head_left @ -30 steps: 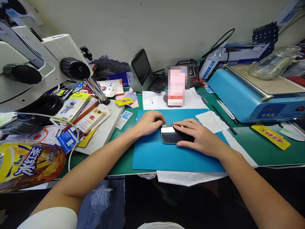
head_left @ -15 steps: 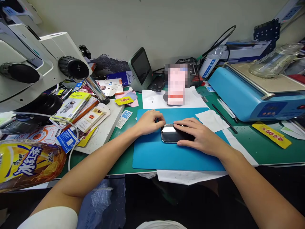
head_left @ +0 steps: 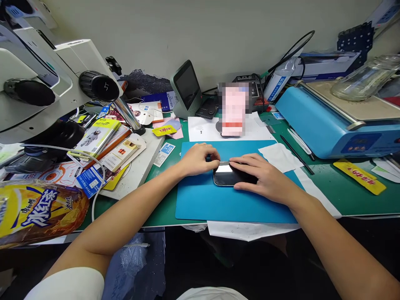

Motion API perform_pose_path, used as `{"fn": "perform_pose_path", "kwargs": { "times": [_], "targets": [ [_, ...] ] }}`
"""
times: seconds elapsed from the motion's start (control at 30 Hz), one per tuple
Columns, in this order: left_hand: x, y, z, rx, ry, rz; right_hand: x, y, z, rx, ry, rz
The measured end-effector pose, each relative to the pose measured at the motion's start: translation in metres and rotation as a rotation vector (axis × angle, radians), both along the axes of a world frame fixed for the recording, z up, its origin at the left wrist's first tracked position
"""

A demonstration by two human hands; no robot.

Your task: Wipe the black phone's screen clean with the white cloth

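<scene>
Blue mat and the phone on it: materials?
Blue mat: looks like matte silicone or rubber, given its flat, even, glare-free surface. Phone: glossy glass face, mirror-like reflection, under the right hand; left hand at its end.

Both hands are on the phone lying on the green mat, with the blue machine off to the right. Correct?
Not quite. In the head view, the phone lies on a blue mat, not green. The left hand and right hand are on it; the blue machine sits to the right.
</scene>
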State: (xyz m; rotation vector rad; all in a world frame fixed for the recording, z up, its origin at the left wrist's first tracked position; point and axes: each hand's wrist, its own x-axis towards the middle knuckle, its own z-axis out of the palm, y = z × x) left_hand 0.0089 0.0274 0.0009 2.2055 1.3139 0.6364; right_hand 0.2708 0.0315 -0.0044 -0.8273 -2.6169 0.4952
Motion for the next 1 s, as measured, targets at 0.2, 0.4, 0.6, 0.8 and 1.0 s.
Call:
{"fn": "perform_pose_path", "kwargs": {
  "times": [0.2, 0.4, 0.6, 0.8, 1.0],
  "targets": [
    [0.0, 0.001, -0.002, 0.038, 0.037, -0.032, 0.0, 0.0, 0.0, -0.011, 0.007, 0.001],
    [0.003, -0.017, 0.024, 0.089, 0.232, -0.093, 0.001, 0.0, -0.002, -0.008, 0.025, 0.009],
    [-0.001, -0.034, 0.03, -0.01, 0.25, -0.083, 0.001, 0.0, -0.002, -0.006, 0.029, 0.013],
    [-0.008, -0.042, 0.006, -0.037, 0.018, 0.014, 0.002, 0.0, -0.002, -0.006, 0.028, 0.016],
    [-0.006, -0.044, 0.003, -0.062, -0.021, 0.022, 0.002, 0.001, -0.005, 0.021, 0.03, 0.024]
  ]
}}
